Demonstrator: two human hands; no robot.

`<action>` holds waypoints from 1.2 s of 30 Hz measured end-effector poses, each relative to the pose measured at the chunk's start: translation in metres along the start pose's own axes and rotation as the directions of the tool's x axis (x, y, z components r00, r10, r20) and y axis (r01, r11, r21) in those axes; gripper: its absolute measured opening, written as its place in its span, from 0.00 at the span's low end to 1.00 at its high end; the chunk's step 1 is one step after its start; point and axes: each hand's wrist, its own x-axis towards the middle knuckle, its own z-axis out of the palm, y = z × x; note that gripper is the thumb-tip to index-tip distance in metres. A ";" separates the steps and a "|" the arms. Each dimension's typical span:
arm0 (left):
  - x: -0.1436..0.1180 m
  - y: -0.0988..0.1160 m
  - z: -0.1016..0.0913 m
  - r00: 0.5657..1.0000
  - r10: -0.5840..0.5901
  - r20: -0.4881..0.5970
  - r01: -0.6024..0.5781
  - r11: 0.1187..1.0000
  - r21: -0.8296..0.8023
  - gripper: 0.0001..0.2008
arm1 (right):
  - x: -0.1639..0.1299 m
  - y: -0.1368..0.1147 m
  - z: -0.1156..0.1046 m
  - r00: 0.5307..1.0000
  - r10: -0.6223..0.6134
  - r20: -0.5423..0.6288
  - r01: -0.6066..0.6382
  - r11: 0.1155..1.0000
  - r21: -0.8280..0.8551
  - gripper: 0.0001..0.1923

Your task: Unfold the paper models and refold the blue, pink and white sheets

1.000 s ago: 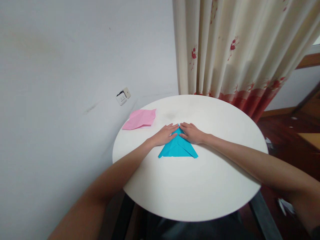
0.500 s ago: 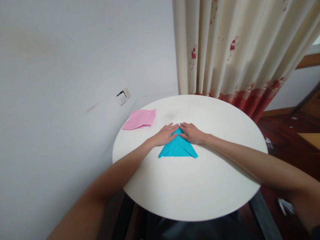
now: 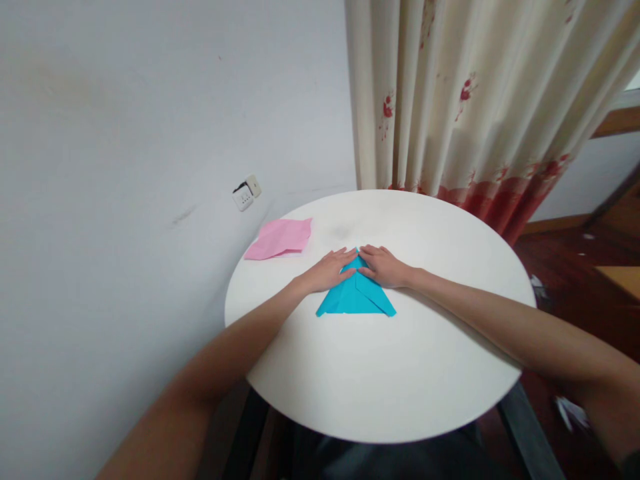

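A blue paper [image 3: 356, 299] folded into a triangle lies flat on the round white table [image 3: 380, 373], its point facing away from me. My left hand [image 3: 327, 270] rests palm down on the paper's left slope, fingers spread. My right hand [image 3: 384, 265] presses flat on the right slope. The fingertips of both hands nearly meet at the tip of the triangle. Neither hand grips anything; both lie flat on the sheet.
A pink paper sheet [image 3: 281, 238] lies at the table's far left edge, near a wall socket [image 3: 247, 193]. A cream curtain with red flowers [image 3: 465, 107] hangs behind the table. Wooden floor shows at the right.
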 end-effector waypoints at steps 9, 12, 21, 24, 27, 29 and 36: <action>0.002 -0.007 0.001 0.992 0.062 -0.112 -0.064 0.998 -0.017 0.27 | -0.001 -0.002 -0.002 1.000 0.000 -0.006 0.000 1.000 -0.011 0.28; 0.005 -0.011 0.006 0.988 0.073 -0.139 -0.075 0.997 -0.013 0.27 | -0.001 -0.002 -0.003 1.000 -0.004 -0.010 0.004 1.000 -0.006 0.27; 0.005 -0.006 0.004 0.999 -0.009 -0.045 0.009 1.000 -0.009 0.32 | -0.001 -0.002 -0.002 1.000 -0.007 -0.010 0.007 1.000 -0.012 0.26; 0.004 -0.004 0.003 0.999 -0.016 -0.031 0.016 1.000 -0.012 0.33 | 0.000 -0.002 -0.002 1.000 -0.013 -0.013 0.013 1.000 -0.013 0.26; 0.004 -0.003 0.003 0.999 -0.016 -0.037 0.015 1.000 -0.015 0.33 | 0.000 -0.001 -0.001 1.000 -0.009 -0.017 0.009 1.000 -0.012 0.26; 0.004 -0.002 0.003 0.999 -0.012 -0.042 0.011 1.000 -0.015 0.32 | 0.000 0.000 -0.001 1.000 -0.009 -0.014 0.008 1.000 -0.012 0.26; -0.004 -0.004 -0.003 1.000 0.029 -0.005 -0.029 0.999 -0.013 0.32 | -0.001 0.000 -0.001 1.000 -0.005 -0.007 0.005 1.000 -0.014 0.27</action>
